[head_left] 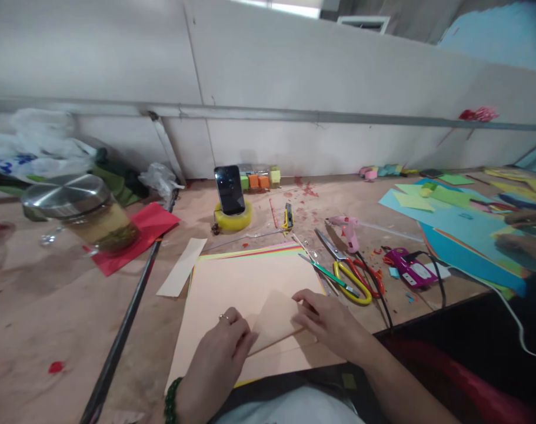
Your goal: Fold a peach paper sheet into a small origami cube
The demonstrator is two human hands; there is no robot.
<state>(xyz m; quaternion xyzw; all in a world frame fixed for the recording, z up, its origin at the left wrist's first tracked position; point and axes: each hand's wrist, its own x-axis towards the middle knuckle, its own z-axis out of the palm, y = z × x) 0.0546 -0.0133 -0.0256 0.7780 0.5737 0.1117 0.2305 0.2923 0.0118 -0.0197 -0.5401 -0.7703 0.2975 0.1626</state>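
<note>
A folded piece of peach paper (274, 321) lies tilted over a stack of large paper sheets (232, 277), whose top sheet is peach. My left hand (221, 353), with a ring and a green bead bracelet, has its fingers curled on the folded piece's left edge. At its right edge my right hand (323, 318) pinches the paper between thumb and fingers. A narrow peach strip (182, 268) lies left of the stack. Green-handled tweezers (333, 277) rest across the stack's upper right corner, beside scissors (353, 277) with yellow and red handles.
A pink glue gun (348, 229) and a purple device (411, 268) with cables lie at right. A phone (230, 189) leans in a yellow tape roll (235, 218). Left are a glass jar (100, 221) and red paper (155, 224). Another person's hand (523, 244) is far right, near coloured sheets (462, 235).
</note>
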